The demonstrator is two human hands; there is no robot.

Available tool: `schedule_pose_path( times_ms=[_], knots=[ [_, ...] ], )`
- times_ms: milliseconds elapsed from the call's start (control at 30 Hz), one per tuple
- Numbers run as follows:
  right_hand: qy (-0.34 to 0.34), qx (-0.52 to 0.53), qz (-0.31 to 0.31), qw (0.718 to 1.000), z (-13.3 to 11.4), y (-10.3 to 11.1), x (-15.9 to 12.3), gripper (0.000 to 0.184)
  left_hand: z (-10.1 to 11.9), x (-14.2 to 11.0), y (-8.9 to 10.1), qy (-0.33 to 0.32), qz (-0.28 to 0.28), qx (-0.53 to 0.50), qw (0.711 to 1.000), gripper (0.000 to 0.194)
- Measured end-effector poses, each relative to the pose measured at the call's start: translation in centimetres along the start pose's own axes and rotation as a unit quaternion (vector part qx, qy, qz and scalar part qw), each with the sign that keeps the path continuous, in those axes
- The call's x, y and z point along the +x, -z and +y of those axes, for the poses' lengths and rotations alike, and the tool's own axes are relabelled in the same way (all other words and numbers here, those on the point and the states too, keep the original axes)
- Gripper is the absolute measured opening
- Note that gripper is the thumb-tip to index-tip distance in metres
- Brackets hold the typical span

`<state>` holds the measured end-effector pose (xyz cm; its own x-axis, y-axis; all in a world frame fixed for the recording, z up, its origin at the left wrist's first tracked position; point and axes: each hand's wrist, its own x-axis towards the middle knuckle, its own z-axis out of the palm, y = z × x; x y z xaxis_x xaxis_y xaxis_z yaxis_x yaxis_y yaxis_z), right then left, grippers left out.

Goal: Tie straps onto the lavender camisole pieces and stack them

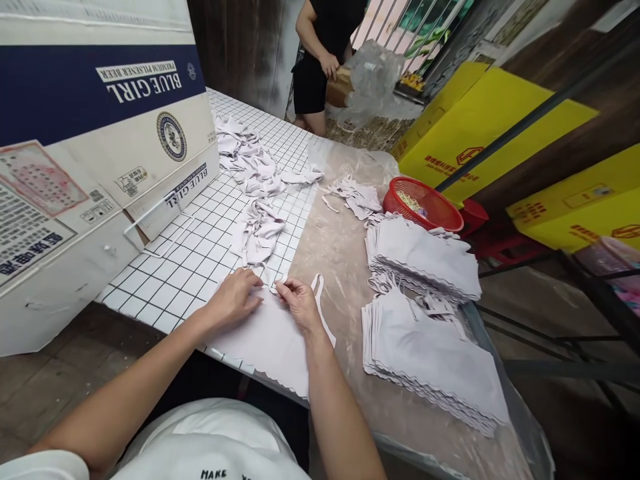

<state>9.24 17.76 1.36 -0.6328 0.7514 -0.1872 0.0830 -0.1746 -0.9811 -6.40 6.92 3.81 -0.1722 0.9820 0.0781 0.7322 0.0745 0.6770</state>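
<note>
A pale lilac camisole top [273,333] lies flat at the table's front edge, its scalloped hem toward me. My left hand [235,298] rests on its left part, fingers stretched over the fabric and thumb apart. At the neckline, my right hand [299,303] pinches the top between thumb and fingertips, near a strap. One strap loop stands out to the right of that hand. Just beyond my hands lies a crumpled lilac garment [259,230], with a larger loose heap [250,157] farther back.
Neat stacks of tops, one nearer [435,360] and one farther [425,257], lie at the right. Behind them stands a red basket [440,207]. A large beer carton [100,167] flanks the left side. Across the table, a person [325,60] holds something brown beside clear plastic.
</note>
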Motion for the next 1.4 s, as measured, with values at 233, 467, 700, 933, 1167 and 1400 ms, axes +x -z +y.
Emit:
schedule_pose_path(
  times_ms=[233, 467, 700, 933, 1167, 1400],
  knots=[
    [0.03, -0.038, -0.031, 0.998, 0.6, -0.3, 0.2, 0.034, -0.5, -0.1, 0.0, 0.032, -0.059, 0.061, 0.996, 0.014],
    [0.057, -0.102, -0.056, 0.992, 0.2, -0.4, -0.2, 0.03, -0.7, -0.2, 0.7, 0.023, -0.086, 0.04, 0.995, 0.011],
    [0.07, -0.155, -0.088, 0.981, -0.4, -0.6, -0.8, 0.02, -1.1, -1.1, 1.1, 0.023, -0.08, 0.022, 0.996, 0.011],
    [0.116, -0.207, -0.093, 0.967, -0.7, -0.6, -1.1, 0.016, -1.7, -1.1, 1.0, 0.021, -0.068, -0.044, 0.996, 0.018],
    [0.14, -0.217, -0.1, 0.961, -0.5, -0.8, -1.2, 0.011, -1.7, -0.7, 1.0, 0.024, -0.089, -0.046, 0.995, 0.019],
    [0.142, -0.211, -0.095, 0.962, -0.3, -1.1, -1.2, 0.011, -1.3, -0.5, 1.2, 0.035, -0.103, -0.041, 0.993, 0.016]
  ],
)
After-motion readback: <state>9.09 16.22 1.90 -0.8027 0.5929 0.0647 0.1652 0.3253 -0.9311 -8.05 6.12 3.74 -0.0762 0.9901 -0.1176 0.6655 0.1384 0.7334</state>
